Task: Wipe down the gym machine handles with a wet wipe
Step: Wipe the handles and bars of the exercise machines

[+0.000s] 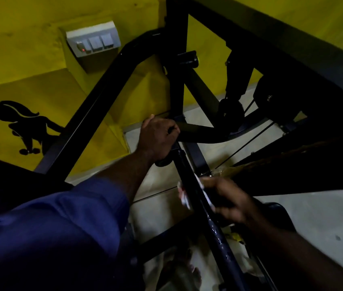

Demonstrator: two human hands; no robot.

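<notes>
Both hands are on the black machine bar (189,177): we see the left hand (158,137) closed around its upper end, and the blurred right hand (223,198) lower down pressing the white wet wipe (184,195) around it.

one head-worn view, steep and close
it looks forward and down past the machine bar (189,181) to the floor (313,217), yellow wall (29,59) ahead-left.

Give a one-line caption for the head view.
Left hand grips the black bar while right hand rubs a wipe along it.
</notes>
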